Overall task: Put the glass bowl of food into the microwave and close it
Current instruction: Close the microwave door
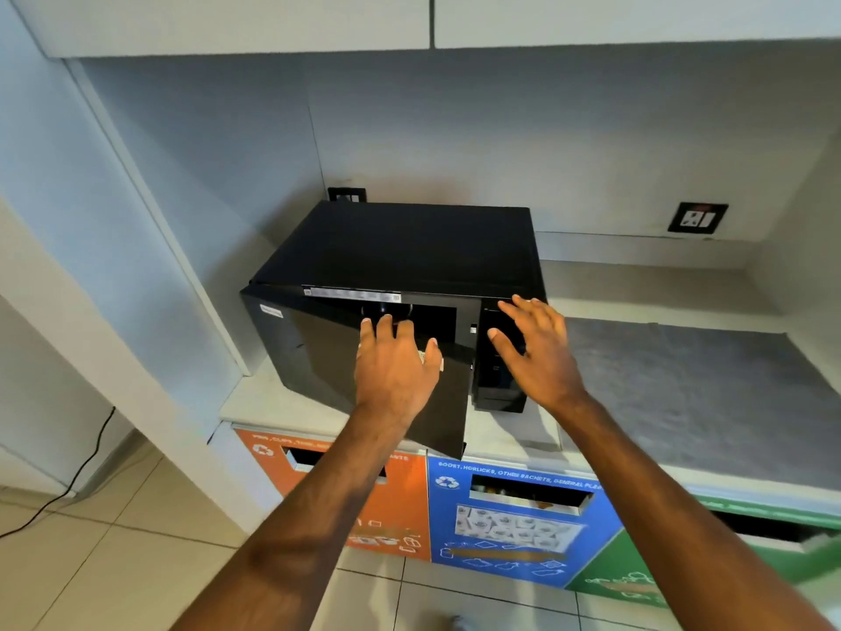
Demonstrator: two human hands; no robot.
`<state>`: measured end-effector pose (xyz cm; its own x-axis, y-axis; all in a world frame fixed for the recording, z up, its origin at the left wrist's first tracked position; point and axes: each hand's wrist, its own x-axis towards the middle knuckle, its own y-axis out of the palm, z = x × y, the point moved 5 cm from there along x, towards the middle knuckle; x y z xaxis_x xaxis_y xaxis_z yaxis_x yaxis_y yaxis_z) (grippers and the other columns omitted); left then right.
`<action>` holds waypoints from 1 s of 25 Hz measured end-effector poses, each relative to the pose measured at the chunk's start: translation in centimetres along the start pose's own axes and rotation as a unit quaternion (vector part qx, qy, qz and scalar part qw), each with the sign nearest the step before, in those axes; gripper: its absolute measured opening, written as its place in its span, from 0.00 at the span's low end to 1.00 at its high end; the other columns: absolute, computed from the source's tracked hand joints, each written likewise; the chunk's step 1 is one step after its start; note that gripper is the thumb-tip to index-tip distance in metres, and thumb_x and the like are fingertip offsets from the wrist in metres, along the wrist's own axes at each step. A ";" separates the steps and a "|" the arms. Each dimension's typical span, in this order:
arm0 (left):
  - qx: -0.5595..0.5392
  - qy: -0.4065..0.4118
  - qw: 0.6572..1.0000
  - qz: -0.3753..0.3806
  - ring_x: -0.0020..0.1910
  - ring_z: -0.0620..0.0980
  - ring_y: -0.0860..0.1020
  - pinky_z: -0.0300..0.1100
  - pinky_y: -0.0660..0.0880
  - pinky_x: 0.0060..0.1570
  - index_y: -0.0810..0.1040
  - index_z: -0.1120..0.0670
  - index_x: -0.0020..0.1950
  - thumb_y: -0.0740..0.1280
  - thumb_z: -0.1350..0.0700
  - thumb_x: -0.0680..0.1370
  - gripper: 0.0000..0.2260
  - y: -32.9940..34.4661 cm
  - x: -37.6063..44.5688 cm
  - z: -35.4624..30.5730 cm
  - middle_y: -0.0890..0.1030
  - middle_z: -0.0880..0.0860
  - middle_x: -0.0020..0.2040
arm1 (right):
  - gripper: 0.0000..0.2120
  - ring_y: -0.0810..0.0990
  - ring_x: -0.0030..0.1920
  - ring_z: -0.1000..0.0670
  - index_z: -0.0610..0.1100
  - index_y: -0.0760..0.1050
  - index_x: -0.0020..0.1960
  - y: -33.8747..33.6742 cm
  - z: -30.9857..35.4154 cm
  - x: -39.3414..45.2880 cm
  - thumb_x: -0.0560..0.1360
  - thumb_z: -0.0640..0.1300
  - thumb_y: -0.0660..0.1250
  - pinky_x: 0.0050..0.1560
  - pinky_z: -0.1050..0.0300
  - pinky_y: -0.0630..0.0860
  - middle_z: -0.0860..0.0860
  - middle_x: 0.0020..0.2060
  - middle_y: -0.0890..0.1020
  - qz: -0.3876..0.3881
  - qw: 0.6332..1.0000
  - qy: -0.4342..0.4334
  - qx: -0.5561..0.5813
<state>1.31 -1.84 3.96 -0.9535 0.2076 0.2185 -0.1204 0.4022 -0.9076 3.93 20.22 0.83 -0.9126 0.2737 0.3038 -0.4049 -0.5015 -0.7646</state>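
Two bare forearms reach in from below, no sleeves, watch or bands visible. The left hand (395,366) and right hand (534,348) wear no gloves or rings; short, pale fingernails show.

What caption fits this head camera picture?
Left hand pushes the half-open microwave door; open right hand hovers nearby.

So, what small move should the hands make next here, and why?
Probably push the microwave door closed with the left hand, which lies flat on its outer face. The door is only partly open, and the right hand hovers empty by the control panel. The bowl is not visible.
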 end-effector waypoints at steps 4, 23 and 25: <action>0.009 0.008 1.000 0.007 0.81 0.61 0.52 0.57 0.57 0.79 0.64 0.55 0.79 0.55 0.40 0.83 0.29 1.4 2.3 -0.7 0.62 0.59 0.80 | 0.37 0.53 0.82 0.51 0.60 0.63 0.77 0.6 -0.1 0.2 0.73 0.76 0.57 0.71 0.41 0.68 0.57 0.80 0.62 -0.009 1.000 0.015 -0.007; 0.011 0.016 1.000 0.007 0.83 0.53 0.50 0.53 0.71 0.71 0.60 0.53 0.80 0.57 0.46 0.84 0.26 4.4 6.9 -1.1 0.58 0.53 0.82 | 0.23 0.70 0.65 0.48 0.53 0.74 0.62 2.7 0.7 2.3 0.72 0.61 0.74 0.56 0.55 0.78 0.51 0.62 0.76 -0.169 0.981 0.064 -0.073; 0.008 0.016 1.000 0.004 0.83 0.53 0.50 0.52 0.70 0.71 0.60 0.53 0.80 0.57 0.46 0.84 0.25 4.5 7.0 -1.1 0.58 0.53 0.82 | 0.23 0.70 0.65 0.48 0.53 0.74 0.62 2.6 0.7 2.3 0.72 0.61 0.74 0.56 0.54 0.78 0.51 0.62 0.76 -0.168 0.981 0.065 -0.076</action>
<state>-5.59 2.43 1.78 -0.9450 0.2399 0.2224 -0.1175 0.3855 -0.9152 0.75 18.97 -0.09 -0.7103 0.5091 0.4861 -0.6597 -0.2403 -0.7121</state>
